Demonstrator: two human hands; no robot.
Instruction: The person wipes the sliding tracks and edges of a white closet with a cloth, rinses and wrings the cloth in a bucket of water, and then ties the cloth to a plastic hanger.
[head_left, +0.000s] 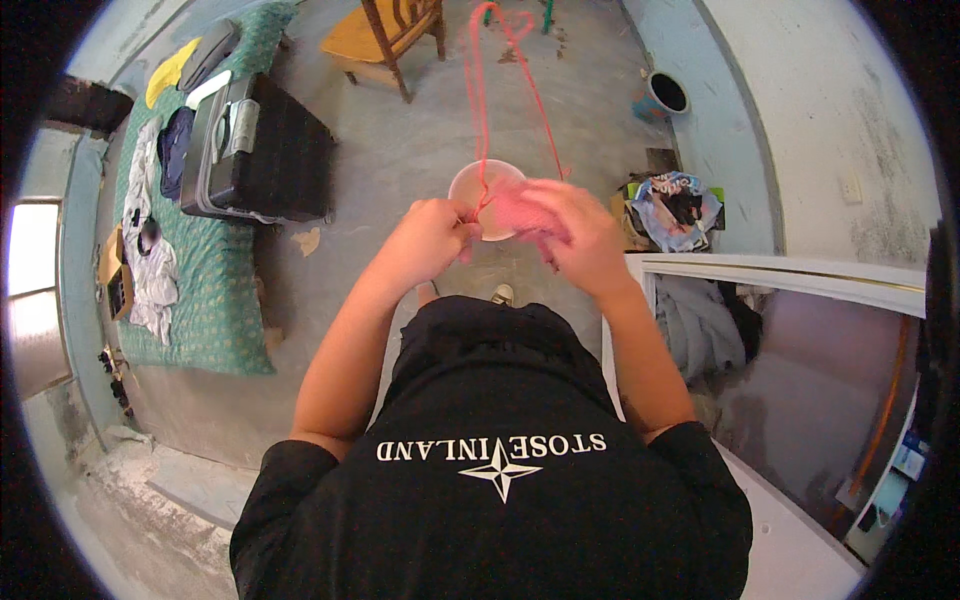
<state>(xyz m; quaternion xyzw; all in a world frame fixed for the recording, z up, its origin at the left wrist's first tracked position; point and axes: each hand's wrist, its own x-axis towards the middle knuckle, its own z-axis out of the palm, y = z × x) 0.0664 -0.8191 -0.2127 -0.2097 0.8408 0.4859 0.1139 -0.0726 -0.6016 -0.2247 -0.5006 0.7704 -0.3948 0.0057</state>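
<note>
My left hand (442, 236) pinches the twisted part of a thin red wire frame (484, 112), which looks like a coated clothes hanger. It juts away from me in a long, blurred loop. A pink cloth (525, 211) is bunched in my right hand (581, 232), its fingers curled over it close to the wire. Both hands are slightly apart, in front of my waist. Below them, partly hidden by the hands and cloth, is a round white basin (456, 182), apparently on the concrete floor; its contents are unclear.
To the left, a black suitcase (277, 150) and clothes lie on a green-covered bed (217, 300). Ahead stands a wooden chair (375, 34). A bin (664, 96) and a bag of rubbish (675, 210) sit by the right wall. A white-framed cabinet (780, 281) is close on my right.
</note>
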